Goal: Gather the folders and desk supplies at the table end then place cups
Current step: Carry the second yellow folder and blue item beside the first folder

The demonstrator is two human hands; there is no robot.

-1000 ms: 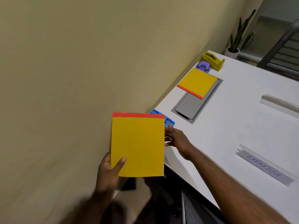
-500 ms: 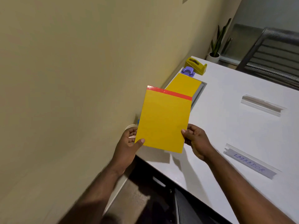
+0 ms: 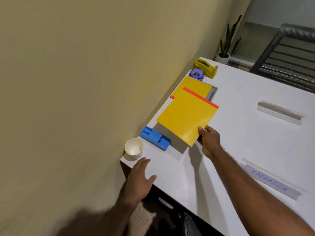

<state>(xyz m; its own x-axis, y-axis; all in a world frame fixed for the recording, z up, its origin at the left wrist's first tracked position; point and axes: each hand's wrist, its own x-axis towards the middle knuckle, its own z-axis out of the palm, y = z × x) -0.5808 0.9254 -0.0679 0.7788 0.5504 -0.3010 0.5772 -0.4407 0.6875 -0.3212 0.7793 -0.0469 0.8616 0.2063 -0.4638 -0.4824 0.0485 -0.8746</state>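
My right hand (image 3: 208, 141) grips the near corner of a yellow folder with a red edge (image 3: 187, 116), held just above the white table (image 3: 238, 133). It overlaps a second yellow folder (image 3: 194, 85) lying on a grey panel (image 3: 213, 92) by the wall. My left hand (image 3: 139, 181) hovers open and empty over the table's near corner, just short of a white paper cup (image 3: 133, 148). A blue stapler (image 3: 155, 137) lies between the cup and the held folder. A purple hole punch (image 3: 196, 74) and a yellow tape dispenser (image 3: 205, 67) sit beyond the folders.
Two clear name-plate holders rest on the table, one at the right (image 3: 281, 112) and one labelled LABRADOR (image 3: 271, 180). A beige wall (image 3: 85, 82) runs along the table's left side. A black mesh chair (image 3: 289, 55) and a potted plant (image 3: 225, 48) stand beyond the far end.
My left hand let go of the yellow folder and dropped toward the table corner. My right hand carried the folder forward and down over the other folder. The cup and stapler came into sight.
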